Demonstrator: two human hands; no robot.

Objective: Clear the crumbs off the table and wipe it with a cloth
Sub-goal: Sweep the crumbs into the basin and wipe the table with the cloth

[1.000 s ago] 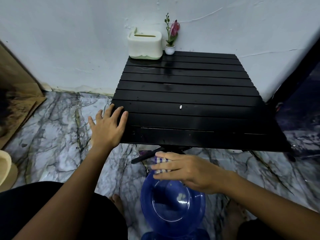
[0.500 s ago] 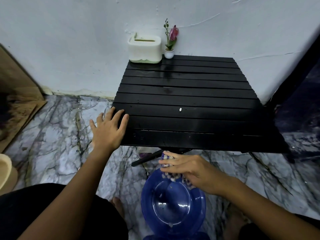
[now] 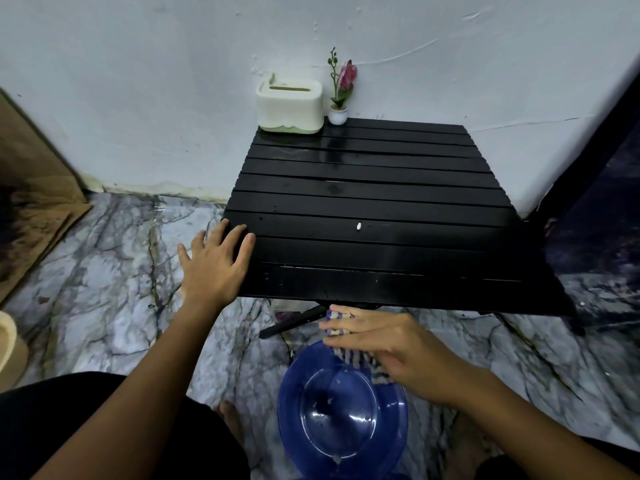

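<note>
A low black slatted table point(image 3: 398, 188) stands against the white wall. One small white crumb point(image 3: 358, 226) lies near its middle. My left hand point(image 3: 216, 268) rests flat, fingers spread, on the table's front left corner. Below the table's front edge, my right hand point(image 3: 388, 344) holds a checked purple and white cloth point(image 3: 349, 356) over the rim of a blue plastic bowl point(image 3: 341, 407) on the floor. A few pale crumbs lie inside the bowl.
A cream tissue box point(image 3: 290, 106) and a small potted pink flower point(image 3: 340, 88) stand at the table's back left corner. The floor point(image 3: 104, 271) is marble-patterned. Brown cardboard point(image 3: 31, 188) leans at the left. The table's folding leg point(image 3: 291, 322) shows under its front edge.
My right hand with the cloth has shifted slightly right and down along the bowl's rim. More crumbs show in the bowl. My left hand has stayed on the table corner.
</note>
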